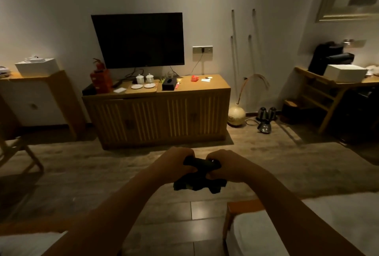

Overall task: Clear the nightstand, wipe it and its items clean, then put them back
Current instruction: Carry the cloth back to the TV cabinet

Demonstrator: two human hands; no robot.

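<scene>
Both my hands are held out in front of me over the wooden floor, close together. My left hand [174, 161] and my right hand [223, 165] each grip one end of a dark cloth [200, 180], which is bunched between them and hangs down in folds below the fingers. The upper part of the cloth looks rolled or twisted between the two fists. No nightstand is in view.
A wooden TV cabinet [160, 116] stands ahead under a wall TV [139, 39], with cups, saucers, a tissue box and a fire extinguisher on top. A side table [49, 79] stands left, a desk [328, 83] right. Bed corners [307, 225] flank me; kettles [265, 116] sit on the floor.
</scene>
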